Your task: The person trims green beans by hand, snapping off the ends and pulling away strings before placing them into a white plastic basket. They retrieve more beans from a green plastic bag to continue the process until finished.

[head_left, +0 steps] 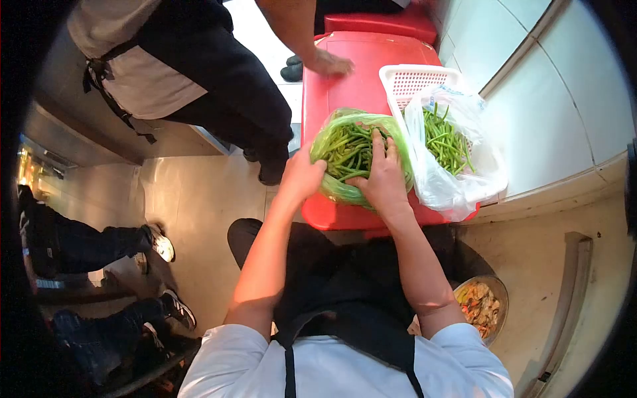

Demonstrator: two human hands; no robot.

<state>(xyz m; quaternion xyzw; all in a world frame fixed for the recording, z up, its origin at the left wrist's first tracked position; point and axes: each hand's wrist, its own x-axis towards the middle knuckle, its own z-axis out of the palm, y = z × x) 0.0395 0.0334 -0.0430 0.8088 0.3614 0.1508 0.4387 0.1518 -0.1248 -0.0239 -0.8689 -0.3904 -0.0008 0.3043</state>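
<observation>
A green plastic bag point(332, 189) lies open on the red table point(358, 53), filled with long green beans point(346, 149). My left hand point(304, 174) grips the left rim of the bag with its fingers closed. My right hand point(385, 174) lies over the right side of the beans, its fingers spread and partly among them. Right beside it, a white plastic bag point(438, 192) with more cut green beans point(446, 140) rests in a white basket point(418, 74).
A co-worker in an apron point(156, 83) stands at the upper left, one hand point(332, 63) over the table's far part. Tiled wall point(564, 99) borders the right. A bucket of food scraps point(479, 306) stands at lower right. Other people's legs point(106, 249) show at left.
</observation>
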